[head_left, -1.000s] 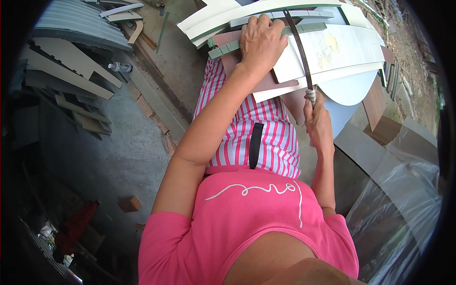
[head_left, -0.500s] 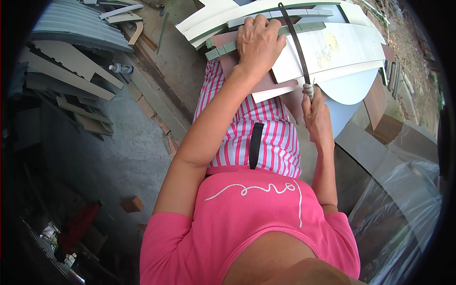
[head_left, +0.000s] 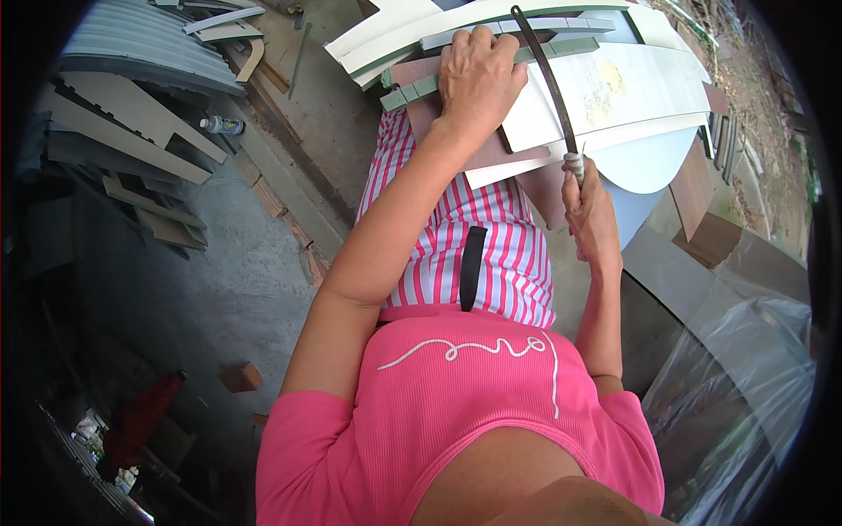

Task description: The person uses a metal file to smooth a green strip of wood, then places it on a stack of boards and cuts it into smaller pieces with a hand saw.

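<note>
My left hand (head_left: 478,79) lies over a narrow green strip (head_left: 412,92) marked with cross lines, its fingers curled down over the strip. Part of the strip is hidden under the hand, and its other end (head_left: 570,47) comes out to the right. In my right hand (head_left: 592,210) is the wrapped grip of a hacksaw (head_left: 545,74), whose long dark frame slants up and left across the strip. A second, pale grey strip (head_left: 561,24) runs just beyond. Beneath them are white boards (head_left: 561,96) and a brown board (head_left: 491,153).
Cut panels (head_left: 132,114) and corrugated sheeting (head_left: 149,48) are stacked on the left near a small bottle (head_left: 221,125). A wooden block (head_left: 241,377) lies on the concrete floor (head_left: 254,289). Clear plastic sheeting (head_left: 728,368) hangs at the right.
The hacksaw and my right hand have shifted slightly toward the lower right. My left hand stays in place on the green strip.
</note>
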Tool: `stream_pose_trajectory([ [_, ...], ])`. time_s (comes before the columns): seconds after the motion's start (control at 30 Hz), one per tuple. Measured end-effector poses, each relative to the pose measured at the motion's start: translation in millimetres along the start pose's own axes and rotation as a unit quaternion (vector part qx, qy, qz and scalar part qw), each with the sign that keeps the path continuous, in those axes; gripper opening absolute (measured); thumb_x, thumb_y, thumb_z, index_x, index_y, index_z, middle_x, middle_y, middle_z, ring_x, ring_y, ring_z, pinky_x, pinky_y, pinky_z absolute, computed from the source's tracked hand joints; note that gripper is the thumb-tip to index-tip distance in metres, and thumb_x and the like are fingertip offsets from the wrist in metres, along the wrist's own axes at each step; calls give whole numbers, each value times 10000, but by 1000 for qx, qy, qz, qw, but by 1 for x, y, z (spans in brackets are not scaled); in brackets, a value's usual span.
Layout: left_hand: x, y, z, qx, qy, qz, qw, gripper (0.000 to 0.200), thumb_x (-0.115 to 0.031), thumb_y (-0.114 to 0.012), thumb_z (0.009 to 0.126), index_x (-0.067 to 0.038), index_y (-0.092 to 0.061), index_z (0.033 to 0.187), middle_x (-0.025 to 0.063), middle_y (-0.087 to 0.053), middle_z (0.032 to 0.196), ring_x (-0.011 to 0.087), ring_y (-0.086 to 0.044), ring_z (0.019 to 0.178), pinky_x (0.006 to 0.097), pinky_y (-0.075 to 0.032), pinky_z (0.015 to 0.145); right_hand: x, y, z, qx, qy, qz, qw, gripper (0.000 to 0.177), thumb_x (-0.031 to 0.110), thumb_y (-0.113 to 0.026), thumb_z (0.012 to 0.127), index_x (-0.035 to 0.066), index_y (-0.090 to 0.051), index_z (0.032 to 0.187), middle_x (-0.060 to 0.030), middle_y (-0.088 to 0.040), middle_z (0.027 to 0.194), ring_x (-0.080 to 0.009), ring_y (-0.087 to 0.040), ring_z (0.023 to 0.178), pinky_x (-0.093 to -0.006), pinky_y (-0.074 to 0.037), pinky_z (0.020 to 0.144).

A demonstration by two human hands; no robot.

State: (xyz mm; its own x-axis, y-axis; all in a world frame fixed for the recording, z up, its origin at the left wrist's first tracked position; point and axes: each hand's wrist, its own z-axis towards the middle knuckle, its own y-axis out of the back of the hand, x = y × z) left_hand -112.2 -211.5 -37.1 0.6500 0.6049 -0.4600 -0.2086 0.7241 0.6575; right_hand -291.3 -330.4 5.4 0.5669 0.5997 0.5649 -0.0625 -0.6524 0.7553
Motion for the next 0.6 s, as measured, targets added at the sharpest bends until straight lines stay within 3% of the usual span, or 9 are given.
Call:
stream_pose_trajectory([
  [0.37,-3,2,-1,1,8,16,1000,241,-240,-745,754,-90,-678,930,76,-599,886,292,-570,879,427,-467,738,-4,-6,-2,8,2,26,1000,279,256,-441,1004,11,-490,1129,-267,-581,703,-446,-604,662,-479,-444,610],
  [0.6,-3,3,-2,-3,11,1,1000,238,-237,-739,758,-90,-671,932,76,-594,892,291,-567,872,430,-469,732,-4,-7,-3,10,-6,40,999,272,262,-435,1009,29,-493,1136,-207,-560,625,-318,-569,502,-429,-434,517],
])
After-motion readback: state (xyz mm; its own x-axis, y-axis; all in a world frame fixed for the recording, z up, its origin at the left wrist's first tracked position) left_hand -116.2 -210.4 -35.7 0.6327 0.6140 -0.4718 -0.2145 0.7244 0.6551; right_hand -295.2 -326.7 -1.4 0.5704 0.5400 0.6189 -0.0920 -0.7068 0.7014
